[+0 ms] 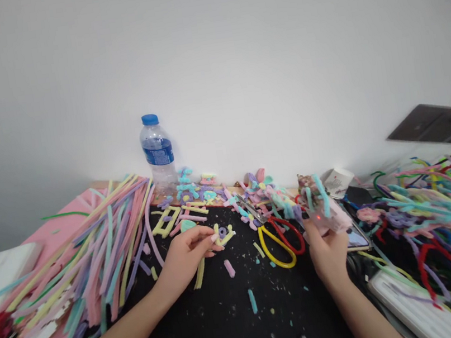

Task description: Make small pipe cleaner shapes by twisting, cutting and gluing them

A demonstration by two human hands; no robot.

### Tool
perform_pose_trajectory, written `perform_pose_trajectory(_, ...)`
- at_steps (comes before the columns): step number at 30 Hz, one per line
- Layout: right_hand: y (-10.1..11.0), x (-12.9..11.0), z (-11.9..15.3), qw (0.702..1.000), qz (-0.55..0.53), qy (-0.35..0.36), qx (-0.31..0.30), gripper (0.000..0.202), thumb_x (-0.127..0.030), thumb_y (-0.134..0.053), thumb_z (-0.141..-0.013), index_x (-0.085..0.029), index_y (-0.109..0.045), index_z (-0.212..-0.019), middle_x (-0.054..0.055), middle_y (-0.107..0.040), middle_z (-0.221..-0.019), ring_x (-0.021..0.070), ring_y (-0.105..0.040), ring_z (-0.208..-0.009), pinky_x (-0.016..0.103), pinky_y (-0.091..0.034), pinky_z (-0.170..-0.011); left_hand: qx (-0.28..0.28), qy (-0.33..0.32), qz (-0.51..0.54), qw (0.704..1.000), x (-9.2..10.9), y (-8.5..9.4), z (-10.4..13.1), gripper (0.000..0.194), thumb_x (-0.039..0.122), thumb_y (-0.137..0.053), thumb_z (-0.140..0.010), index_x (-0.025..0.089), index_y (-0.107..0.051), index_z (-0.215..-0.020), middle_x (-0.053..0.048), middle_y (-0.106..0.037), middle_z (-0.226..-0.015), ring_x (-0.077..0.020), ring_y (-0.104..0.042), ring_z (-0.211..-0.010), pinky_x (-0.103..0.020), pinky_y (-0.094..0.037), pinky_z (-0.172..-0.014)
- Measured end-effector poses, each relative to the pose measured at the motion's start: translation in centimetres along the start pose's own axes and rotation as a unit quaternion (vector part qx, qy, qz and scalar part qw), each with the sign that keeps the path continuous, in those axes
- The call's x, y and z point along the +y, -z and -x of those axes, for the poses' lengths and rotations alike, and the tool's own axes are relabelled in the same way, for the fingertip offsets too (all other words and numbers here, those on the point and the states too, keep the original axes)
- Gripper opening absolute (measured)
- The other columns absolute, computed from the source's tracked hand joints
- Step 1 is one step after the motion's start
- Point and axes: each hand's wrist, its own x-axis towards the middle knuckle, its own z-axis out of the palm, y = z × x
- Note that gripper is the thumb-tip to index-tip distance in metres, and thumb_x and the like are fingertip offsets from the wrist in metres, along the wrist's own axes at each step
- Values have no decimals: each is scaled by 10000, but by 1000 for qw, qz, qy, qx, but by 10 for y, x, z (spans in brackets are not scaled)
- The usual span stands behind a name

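Thumb and fingers of my left hand [191,256] pinch a small yellow fuzzy-stem piece [226,238] with a purple ring against it, just above the black table. On the right, my right hand [329,244] is wrapped round a pale pink object [329,216], which shows a small red light and has light-blue fuzzy stems at its top. Between the hands lie scissors [278,246] with one yellow and one red handle, their blades pointing to the wall. A short pink piece [229,268] and a teal piece [252,301] rest nearer me.
Long pastel stems [106,249] heap up at the left on a pink surface. A water bottle [158,156] stands by the wall, beside small fuzzy shapes [186,189]. At the right are a phone [358,237], a paper cup [338,181], a white power strip [419,304] and tangled stems [435,211].
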Motion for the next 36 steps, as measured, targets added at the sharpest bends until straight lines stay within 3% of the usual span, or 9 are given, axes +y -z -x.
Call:
perform_pose_trajectory(2, 1, 1, 1, 999, -33, -25, -26, 248, -357, -606, -770, -138, -599, -886, 50, -600, -701, 214, -573, -700, 330, -462, -636, 8, 1, -5, 1000, 0, 0, 0, 235, 372, -604, -776, 167, -619, -889, -16, -677, -785, -210, -690, -782, -316, -538, -706)
perform_pose_trajectory(4, 1, 2, 3, 989, -83, -75, -99, 249, -397, -621, -765, -160, -593, -836, 24, -569, -616, 179, -532, -580, 309, -448, -559, 10, 1, -10, 1000, 1, -1, 0, 238, 366, -607, -769, 164, -630, -892, -19, -681, -779, -209, -688, -772, -320, -538, -706)
perform_pose_trajectory(9, -6, 4, 15, 895, -200, -215, -336, 347, -495, -655, -733, -179, -539, -813, -56, -445, -487, 92, -361, -404, 236, -328, -393, 8, -6, -6, 1000, 3, -1, 2, 238, 367, -611, -761, 161, -642, -877, -23, -681, -757, -201, -678, -760, -313, -545, -695)
perform_pose_trajectory(14, -8, 2, 22, 843, -171, -229, -455, 383, -524, -638, -748, -158, -527, -764, -74, -413, -464, 59, -328, -380, 208, -290, -382, -20, -20, -11, 1000, 6, -2, 4, 214, 357, -598, -785, 168, -650, -869, -14, -659, -705, -178, -660, -720, -285, -547, -677)
perform_pose_trajectory(26, -6, -6, 19, 829, -117, -226, -498, 412, -559, -626, -730, -172, -483, -733, -82, -426, -447, 50, -341, -375, 183, -237, -354, -47, -50, -11, 998, 9, -2, 7, 169, 322, -587, -797, 173, -643, -855, -15, -634, -736, -164, -637, -713, -263, -542, -650)
perform_pose_trajectory(36, -6, -9, 21, 832, -109, -219, -498, 370, -457, -655, -745, -149, -531, -909, -95, -411, -467, 57, -350, -395, 182, -268, -376, -62, -37, -1, 997, 10, -3, 7, 186, 338, -596, -798, 169, -644, -856, -11, -624, -705, -156, -628, -674, -261, -535, -639)
